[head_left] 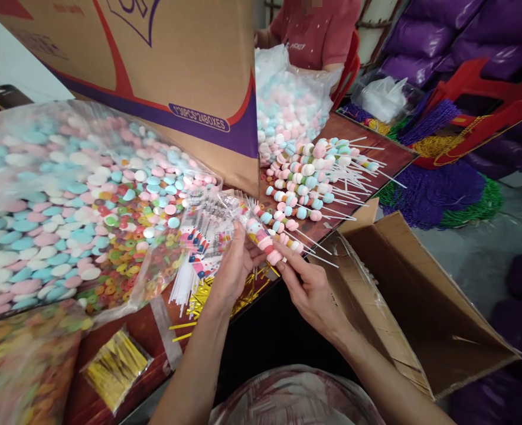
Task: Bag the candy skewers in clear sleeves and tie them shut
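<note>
My left hand and my right hand meet over the table's front edge. Together they hold a candy skewer of pastel marshmallow discs that sits partly inside a clear printed wrapper bag. The left hand's fingers curl round the bag end. My right hand pinches the skewer near its lower end, by the white stick. A pile of finished candy skewers lies just beyond on the brown table. Loose clear wrappers and gold twist ties lie under my left hand.
A big open bag of pastel discs and ring candies fills the left. A tall cardboard box stands behind it. An open empty carton sits at the right. A person in red sits across by another candy bag.
</note>
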`<state>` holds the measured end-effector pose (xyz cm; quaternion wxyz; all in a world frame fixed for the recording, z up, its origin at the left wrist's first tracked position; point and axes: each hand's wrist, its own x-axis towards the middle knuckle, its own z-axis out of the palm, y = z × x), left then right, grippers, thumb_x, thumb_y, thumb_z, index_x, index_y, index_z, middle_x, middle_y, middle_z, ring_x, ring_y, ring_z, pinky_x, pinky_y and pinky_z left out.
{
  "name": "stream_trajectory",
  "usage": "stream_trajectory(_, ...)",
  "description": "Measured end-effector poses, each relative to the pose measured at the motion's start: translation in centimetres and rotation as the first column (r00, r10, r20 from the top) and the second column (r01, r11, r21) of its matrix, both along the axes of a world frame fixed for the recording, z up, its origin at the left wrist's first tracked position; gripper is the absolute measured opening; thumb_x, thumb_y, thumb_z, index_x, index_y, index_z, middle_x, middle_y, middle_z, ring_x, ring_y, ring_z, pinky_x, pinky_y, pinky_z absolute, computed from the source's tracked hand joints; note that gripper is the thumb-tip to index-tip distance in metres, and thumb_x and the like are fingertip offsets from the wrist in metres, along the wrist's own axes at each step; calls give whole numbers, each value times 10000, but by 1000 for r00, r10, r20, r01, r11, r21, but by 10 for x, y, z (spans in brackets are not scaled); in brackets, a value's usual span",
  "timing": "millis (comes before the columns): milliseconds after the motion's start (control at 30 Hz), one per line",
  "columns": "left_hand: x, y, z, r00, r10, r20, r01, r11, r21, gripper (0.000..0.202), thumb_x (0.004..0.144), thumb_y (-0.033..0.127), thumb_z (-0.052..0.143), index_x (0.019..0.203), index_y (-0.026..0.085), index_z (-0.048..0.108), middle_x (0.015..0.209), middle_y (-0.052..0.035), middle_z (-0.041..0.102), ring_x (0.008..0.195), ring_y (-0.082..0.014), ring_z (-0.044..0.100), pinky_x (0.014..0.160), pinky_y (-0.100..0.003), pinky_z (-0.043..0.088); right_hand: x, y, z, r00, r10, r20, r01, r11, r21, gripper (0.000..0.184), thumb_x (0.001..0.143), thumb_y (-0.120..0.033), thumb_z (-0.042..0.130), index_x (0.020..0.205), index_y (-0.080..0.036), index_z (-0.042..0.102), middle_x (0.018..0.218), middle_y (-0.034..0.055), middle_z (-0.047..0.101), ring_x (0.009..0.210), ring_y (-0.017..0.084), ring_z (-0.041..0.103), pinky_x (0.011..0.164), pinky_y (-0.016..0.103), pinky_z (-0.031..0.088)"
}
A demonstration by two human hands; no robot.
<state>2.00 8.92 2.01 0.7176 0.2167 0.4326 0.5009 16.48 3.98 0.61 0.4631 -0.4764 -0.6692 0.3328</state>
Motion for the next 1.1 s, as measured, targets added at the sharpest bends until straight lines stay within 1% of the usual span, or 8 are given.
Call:
stream_trajectory(133,-5,15,7,991,137,8,-137,990,21,498,856,615,564,967,149,698,972,-128,742,1006,-254,694,855,-351,567,5,0,0,1000,18,6,-17,998,-56,394,974,-223,512,1358,-180,589,1143,83,733,878,168,720,796,260,572)
stream_trajectory(300,7,22,11,981,176,76,-176,984,0,336,862,476,641,856,140,667,853,-106,735,934,-253,718,844,-375,577,5,1,-2,979,100,177,-118,989,92,421,990,-191,463,1406,-178,528,1124,101,733,889,162,716,792,245,556)
stream_trajectory(467,14,18,7,977,212,28,-208,973,-100,288,802,412,732,807,138,643,720,-52,689,771,-207,729,753,-320,597,18,7,-12,788,63,612,-301,907,294,545,943,-46,392,1484,-109,399,806,58,717,658,141,636,646,240,502)
stream_trajectory(567,11,17,8,977,214,19,-209,968,-141,268,801,388,738,784,142,634,666,-25,659,733,-191,722,715,-299,598,25,9,-16,720,20,694,-338,883,325,563,936,-29,405,1490,-127,398,778,40,698,659,136,618,649,239,479)
stream_trajectory(700,15,14,6,974,208,89,-202,977,-70,262,844,378,693,749,146,617,663,-21,647,758,-183,710,737,-299,588,18,6,-19,817,-31,575,-174,938,299,501,970,-95,425,1467,-155,453,753,38,700,644,129,635,649,225,490)
stream_trajectory(833,24,9,2,974,187,125,-187,982,-14,234,832,360,709,774,147,631,683,-12,641,780,-168,692,779,-291,570,-4,0,-17,955,-28,296,-14,990,139,443,990,-160,427,1423,-181,517,1010,107,749,851,173,714,777,257,552)
stream_trajectory(1000,21,10,1,966,208,152,-203,978,-48,237,837,340,708,731,151,610,674,3,616,729,-132,667,816,-287,561,-16,-4,-10,995,9,-100,-21,993,-119,364,971,-235,504,1315,-207,623,1132,76,735,1072,218,687,916,344,563)
stream_trajectory(1100,19,9,0,965,206,165,-205,978,-24,244,850,373,690,755,162,615,704,3,629,730,-127,670,818,-288,561,-13,-4,-11,995,28,-95,-38,993,-109,373,971,-223,501,1324,-214,618,1151,73,732,1085,223,683,941,376,558)
